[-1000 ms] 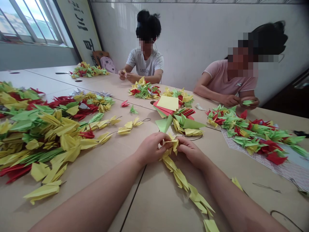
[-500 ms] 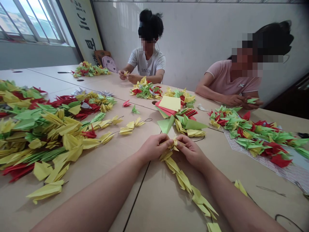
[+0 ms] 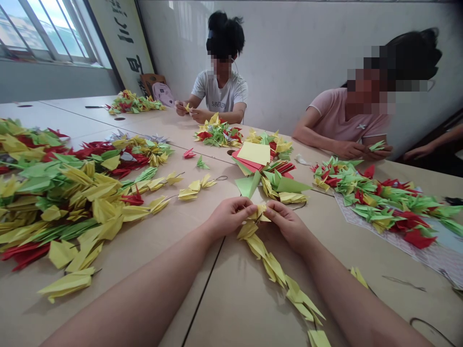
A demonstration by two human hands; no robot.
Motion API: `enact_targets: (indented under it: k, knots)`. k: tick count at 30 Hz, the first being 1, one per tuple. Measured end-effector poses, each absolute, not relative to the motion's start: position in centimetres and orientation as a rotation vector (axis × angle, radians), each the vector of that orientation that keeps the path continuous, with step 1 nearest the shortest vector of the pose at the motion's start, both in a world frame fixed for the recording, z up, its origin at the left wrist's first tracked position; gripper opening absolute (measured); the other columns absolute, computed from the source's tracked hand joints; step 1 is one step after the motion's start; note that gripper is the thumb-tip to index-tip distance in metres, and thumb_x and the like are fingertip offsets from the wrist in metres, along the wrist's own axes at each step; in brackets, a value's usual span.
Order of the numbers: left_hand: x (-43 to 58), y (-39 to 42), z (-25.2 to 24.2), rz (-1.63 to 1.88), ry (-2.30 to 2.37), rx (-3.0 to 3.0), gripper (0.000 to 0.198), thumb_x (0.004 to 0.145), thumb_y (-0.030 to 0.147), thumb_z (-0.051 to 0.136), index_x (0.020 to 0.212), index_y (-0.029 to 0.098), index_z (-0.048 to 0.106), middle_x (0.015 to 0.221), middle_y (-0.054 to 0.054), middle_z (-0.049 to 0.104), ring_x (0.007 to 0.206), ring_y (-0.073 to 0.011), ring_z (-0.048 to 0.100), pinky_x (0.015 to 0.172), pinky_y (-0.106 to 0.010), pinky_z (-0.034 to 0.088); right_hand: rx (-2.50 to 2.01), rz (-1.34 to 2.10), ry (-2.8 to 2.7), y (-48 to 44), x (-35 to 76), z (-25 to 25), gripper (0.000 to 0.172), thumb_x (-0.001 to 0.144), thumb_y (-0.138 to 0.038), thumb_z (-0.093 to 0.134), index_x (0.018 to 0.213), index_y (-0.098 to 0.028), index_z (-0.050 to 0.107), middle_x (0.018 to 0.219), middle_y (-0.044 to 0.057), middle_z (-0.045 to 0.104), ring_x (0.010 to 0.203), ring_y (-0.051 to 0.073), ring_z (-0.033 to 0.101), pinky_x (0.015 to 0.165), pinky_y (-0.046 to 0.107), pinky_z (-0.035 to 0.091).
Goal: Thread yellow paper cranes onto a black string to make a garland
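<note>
A string of yellow folded paper cranes (image 3: 278,272) runs from between my hands down toward the near table edge. My left hand (image 3: 227,218) and my right hand (image 3: 285,222) both pinch the topmost yellow crane (image 3: 259,212) of that string, fingers closed on it, a little above the tan table (image 3: 224,299). Just beyond my hands lie a loose green folded sheet (image 3: 248,186) and a small heap of green and yellow cranes (image 3: 284,189).
A big pile of yellow, green and red cranes (image 3: 65,197) covers the left. A stack of square papers (image 3: 255,155) sits mid-table. Two people fold paper across the table; another crane pile (image 3: 383,202) lies at right. Thin wires (image 3: 427,325) lie near right.
My hands have lifted slightly and drawn the top crane up the string; the view has shifted a little. A further person's arm now shows at the far right.
</note>
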State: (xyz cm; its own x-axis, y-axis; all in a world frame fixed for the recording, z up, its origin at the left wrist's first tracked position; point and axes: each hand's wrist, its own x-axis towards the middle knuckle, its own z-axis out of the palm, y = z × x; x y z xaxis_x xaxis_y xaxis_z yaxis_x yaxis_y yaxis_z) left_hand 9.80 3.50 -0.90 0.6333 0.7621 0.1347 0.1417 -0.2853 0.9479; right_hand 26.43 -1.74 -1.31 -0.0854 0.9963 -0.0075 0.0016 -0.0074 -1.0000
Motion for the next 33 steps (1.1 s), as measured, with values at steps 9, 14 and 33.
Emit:
enact_targets:
  k: [9, 14, 33]
  knots:
    - [9.90, 3.17, -0.21, 0.655, 0.780, 1.820, 0.037, 0.078, 0.048, 0.045, 0.064, 0.014, 0.050, 0.057, 0.004, 0.042, 0.053, -0.0075, 0.038, 0.048, -0.018, 0.032, -1.249, 1.096, -1.476, -1.72, 26.48, -0.88, 0.029, 0.078, -0.044, 0.051, 0.066, -0.018, 0.050, 0.064, -0.002, 0.043, 0.063, 0.012, 0.040, 0.060, 0.024, 0.035]
    - [9.91, 3.26, -0.23, 0.675, 0.786, 1.808, 0.036, 0.078, 0.047, 0.046, 0.066, 0.014, 0.053, 0.059, 0.003, 0.043, 0.054, -0.0076, 0.039, 0.048, -0.017, 0.032, -1.225, 1.148, -1.409, -1.77, 26.41, -0.97, 0.026, 0.078, -0.043, 0.053, 0.069, -0.018, 0.051, 0.065, -0.002, 0.043, 0.064, 0.011, 0.040, 0.059, 0.023, 0.035]
    - [9.87, 3.29, -0.41, 0.712, 0.749, 1.989, 0.033, 0.081, 0.042, 0.043, 0.073, 0.015, 0.058, 0.069, 0.000, 0.053, 0.065, -0.0104, 0.047, 0.058, -0.019, 0.037, -1.222, 1.181, -1.390, -1.78, 26.38, -0.59, 0.029, 0.077, -0.045, 0.053, 0.064, -0.018, 0.049, 0.059, -0.004, 0.040, 0.056, 0.010, 0.035, 0.053, 0.022, 0.030]
